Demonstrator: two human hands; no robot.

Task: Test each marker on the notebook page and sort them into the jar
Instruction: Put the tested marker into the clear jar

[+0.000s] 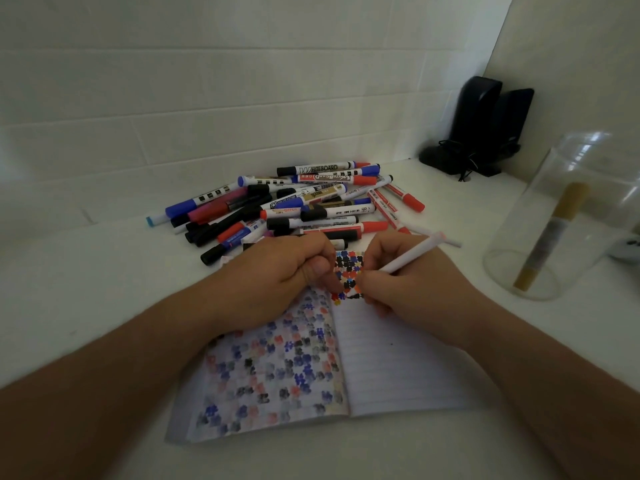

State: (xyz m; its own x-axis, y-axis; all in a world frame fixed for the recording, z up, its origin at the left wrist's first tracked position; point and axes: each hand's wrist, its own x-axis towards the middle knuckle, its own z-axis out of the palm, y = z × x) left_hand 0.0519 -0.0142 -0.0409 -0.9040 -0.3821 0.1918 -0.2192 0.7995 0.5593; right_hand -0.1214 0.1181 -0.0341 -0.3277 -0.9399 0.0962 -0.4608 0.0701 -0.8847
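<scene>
An open lined notebook [391,368] lies on the white table, its pages dotted with black, blue, red and orange test marks. My right hand [412,289] grips a slim white marker [412,258] with its tip down on the top of the right page, at an orange mark. My left hand [277,278] is curled in a fist on the top of the left page, pressing it flat; whether something is inside the fist is hidden. A pile of markers [294,206] lies just beyond the notebook. A clear glass jar [568,220] stands at the right with one gold-capped marker [550,237] inside.
Two black speakers [485,126] with cables stand in the back right corner against the white tiled wall. A small grey object [628,251] sits partly hidden behind the jar at the right edge.
</scene>
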